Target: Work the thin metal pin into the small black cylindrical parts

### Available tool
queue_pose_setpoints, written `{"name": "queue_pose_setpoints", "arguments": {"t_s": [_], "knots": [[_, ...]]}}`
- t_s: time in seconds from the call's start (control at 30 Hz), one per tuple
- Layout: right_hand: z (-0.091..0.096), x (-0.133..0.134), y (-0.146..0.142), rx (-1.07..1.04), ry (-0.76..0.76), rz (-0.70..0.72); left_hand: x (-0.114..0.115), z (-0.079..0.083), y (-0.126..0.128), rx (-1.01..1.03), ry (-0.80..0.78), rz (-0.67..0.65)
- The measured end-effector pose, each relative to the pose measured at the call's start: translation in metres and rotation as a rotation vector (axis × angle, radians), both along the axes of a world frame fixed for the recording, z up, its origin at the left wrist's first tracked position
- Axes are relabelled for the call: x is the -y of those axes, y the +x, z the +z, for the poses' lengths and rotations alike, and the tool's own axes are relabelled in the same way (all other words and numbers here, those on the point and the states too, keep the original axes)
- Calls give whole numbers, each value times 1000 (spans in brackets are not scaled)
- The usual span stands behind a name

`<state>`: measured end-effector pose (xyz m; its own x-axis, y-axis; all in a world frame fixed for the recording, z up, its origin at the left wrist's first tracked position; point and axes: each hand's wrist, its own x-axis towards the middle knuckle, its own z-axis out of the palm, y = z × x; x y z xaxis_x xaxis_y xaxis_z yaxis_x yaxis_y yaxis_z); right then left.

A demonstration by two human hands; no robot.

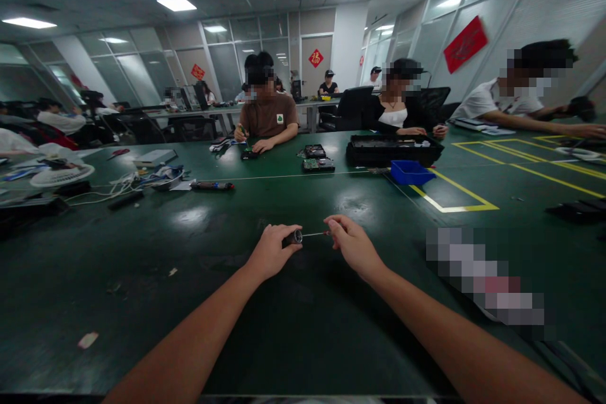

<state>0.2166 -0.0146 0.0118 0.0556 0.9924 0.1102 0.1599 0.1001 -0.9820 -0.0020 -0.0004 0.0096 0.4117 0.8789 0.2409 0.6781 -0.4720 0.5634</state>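
Observation:
Both my hands are out over the dark green table point(199, 303). My left hand point(272, 249) is closed round the dark handle of a small screwdriver point(294, 238), whose thin metal shaft points right. My right hand point(353, 243) pinches the shaft's tip between thumb and fingers. The two hands are a few centimetres apart, just above the table.
A blue bin point(409, 172) and a black tray point(392, 150) stand beyond my hands, with circuit boards point(318, 164) to their left. Yellow tape lines point(457, 199) mark the right side. Cables, a fan point(61, 175) and tools lie at the left. Several people sit across the table.

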Motion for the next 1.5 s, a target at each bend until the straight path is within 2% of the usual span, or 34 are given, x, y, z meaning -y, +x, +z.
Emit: {"name": "queue_pose_setpoints", "arguments": {"t_s": [0.13, 0.23, 0.3, 0.47, 0.53, 0.63, 0.7, 1.0, 1.13, 1.27, 1.4, 1.5], "knots": [[0, 1, 0, -110, 46, 21, 1, 1, 0, -4, 8, 9], [0, 1, 0, -57, -9, 62, 0, 0, 0, 0, 16, 10], [-2, 0, 0, -61, -14, 42, 0, 0, -1, 2, 21, 11], [-2, -2, -3, -250, 37, -29, 1, 1, 1, -10, 14, 19], [-2, -2, -3, -351, -4, -26, 1, 3, 2, -11, 15, 28], [-3, -5, -1, -552, -180, 3, 0, 5, 3, -20, 49, 4], [-5, -8, 2, -597, -269, 1, -1, 5, 2, -40, 52, -5], [-6, -8, 4, -394, -65, -165, -3, 3, -1, -42, -4, 26], [1, -5, 4, -379, 18, -220, -1, 6, 0, 54, -37, 30], [12, -1, 7, -250, 173, -223, 1, 8, 1, 87, -89, 58], [22, 5, 7, -180, 245, -258, 6, 10, 8, 70, -95, 6], [24, 8, 6, -171, 257, -247, 10, 15, 20, -3, -113, 14]]}}
